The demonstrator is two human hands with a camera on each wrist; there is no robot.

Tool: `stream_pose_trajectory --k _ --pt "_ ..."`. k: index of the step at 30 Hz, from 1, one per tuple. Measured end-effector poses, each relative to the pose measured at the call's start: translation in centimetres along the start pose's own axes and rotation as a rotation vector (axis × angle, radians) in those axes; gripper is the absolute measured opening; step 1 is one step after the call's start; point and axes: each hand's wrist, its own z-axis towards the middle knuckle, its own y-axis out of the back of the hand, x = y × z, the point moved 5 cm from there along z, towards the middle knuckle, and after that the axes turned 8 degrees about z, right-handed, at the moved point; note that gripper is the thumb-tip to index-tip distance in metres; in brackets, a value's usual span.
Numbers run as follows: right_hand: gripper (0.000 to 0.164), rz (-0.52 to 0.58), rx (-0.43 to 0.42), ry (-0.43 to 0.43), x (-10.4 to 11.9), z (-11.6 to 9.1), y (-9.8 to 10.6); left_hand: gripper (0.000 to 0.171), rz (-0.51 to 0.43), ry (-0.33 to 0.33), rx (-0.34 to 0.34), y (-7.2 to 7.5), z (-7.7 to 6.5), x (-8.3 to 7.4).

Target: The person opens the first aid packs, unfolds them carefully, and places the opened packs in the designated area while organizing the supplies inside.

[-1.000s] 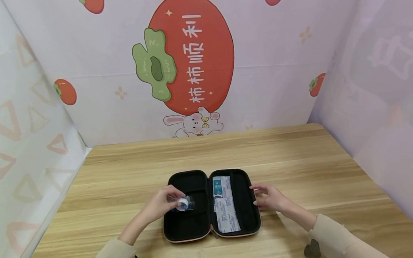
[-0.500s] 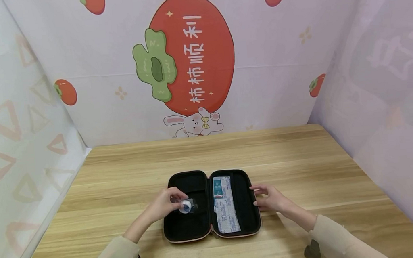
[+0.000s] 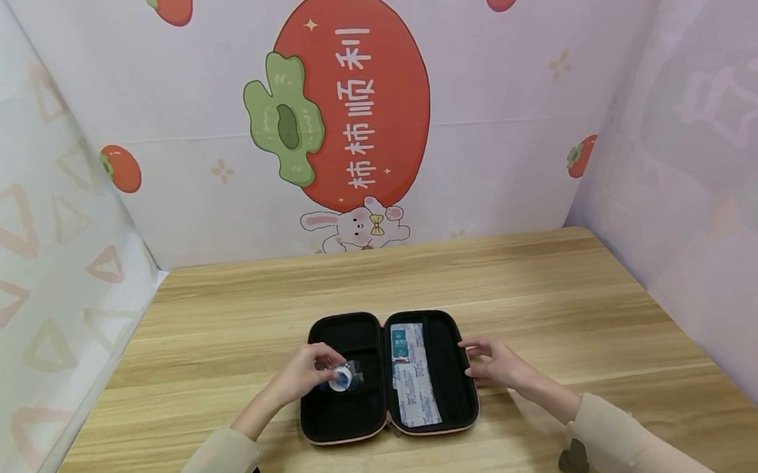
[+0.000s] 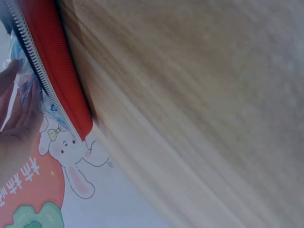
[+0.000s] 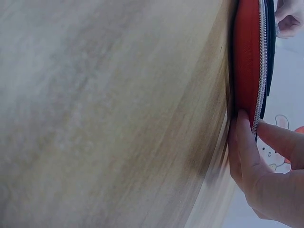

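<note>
A black-lined zippered case (image 3: 343,421) lies unfolded on the table, its outer wall (image 4: 57,61) red in the left wrist view. Over its left half, my left hand (image 3: 299,376) pinches a small white ring-shaped roll (image 3: 340,378) in a clear plastic wrapper, blue at its centre. The left wrist view shows the crinkled wrapper (image 4: 21,71) at the fingers, just beyond the zipper. My right hand (image 3: 499,364) holds the case's right edge. In the right wrist view, its fingers (image 5: 244,135) meet the red wall and the zipper rim (image 5: 261,85).
White printed packets (image 3: 416,389) and a small teal packet (image 3: 399,344) lie in the case's right half, left of a black inner pocket (image 3: 447,380). Wood-grain table (image 3: 237,299) surrounds the case. Printed cloth walls (image 3: 481,176) stand behind and at both sides.
My left hand has shifted slightly right with the wrapped roll, mostly in the first half second. The roll has turned a little to show its ring face. My right hand and the case have stayed put.
</note>
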Motion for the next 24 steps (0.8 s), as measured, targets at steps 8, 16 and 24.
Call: stream_pose_trajectory --k 8,16,24 --pt "0.05 -0.004 0.003 -0.004 0.0 -0.1 0.1 0.011 0.014 0.008 0.061 -0.4 0.5 0.1" --pt "0.05 -0.002 0.001 -0.004 0.0 0.0 0.1 0.004 0.061 0.011 0.12 -0.9 0.6 -0.2" --pt "0.049 0.0 -0.004 -0.008 0.0 0.0 0.0 0.005 0.096 -0.025 0.166 -1.2 0.5 -0.6"
